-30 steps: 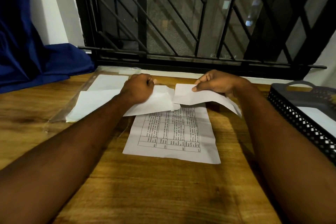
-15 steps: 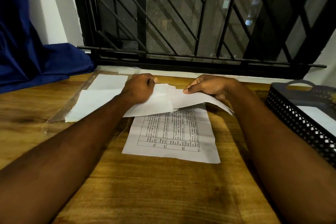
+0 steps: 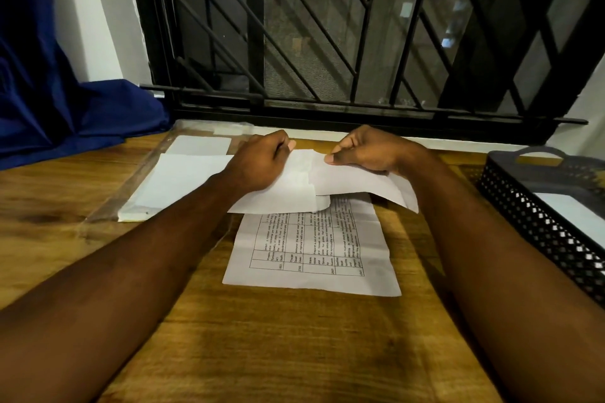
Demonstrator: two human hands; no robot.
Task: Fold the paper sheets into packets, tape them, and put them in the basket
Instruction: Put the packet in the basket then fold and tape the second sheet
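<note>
A: What are the hands doing?

B: Both hold one folded white paper point(image 3: 284, 196), lifted slightly off the table near its far edge. The left hand point(image 3: 262, 159) is curled like a fist round the left part. The right hand point(image 3: 363, 150) pinches the right flap between thumb and bent fingers. At the middle, the right flap laps over the left part.

A: Which way does it run?

B: Its long axis goes left to right, along the window, and the right end slants toward the near right. I cannot tell whether it is one sheet or two.

A: And beneath it?

B: A printed sheet point(image 3: 311, 252) lies flat, its far edge hidden under the held paper. Its grid of text is turned a quarter, so the lines run away from the person.

A: The surface?

B: A wooden table point(image 3: 294, 353) with dark grain. To the left, a stack of blank sheets point(image 3: 183, 180) lies in a clear plastic sleeve. At the right edge sits a black perforated basket point(image 3: 530, 219) with a handle and white paper inside.

A: The room?

B: A black window grille point(image 3: 327, 42) stands behind the table, with darkness outside. To the left are a white wall point(image 3: 95, 26) and a blue cloth point(image 3: 49, 108).
</note>
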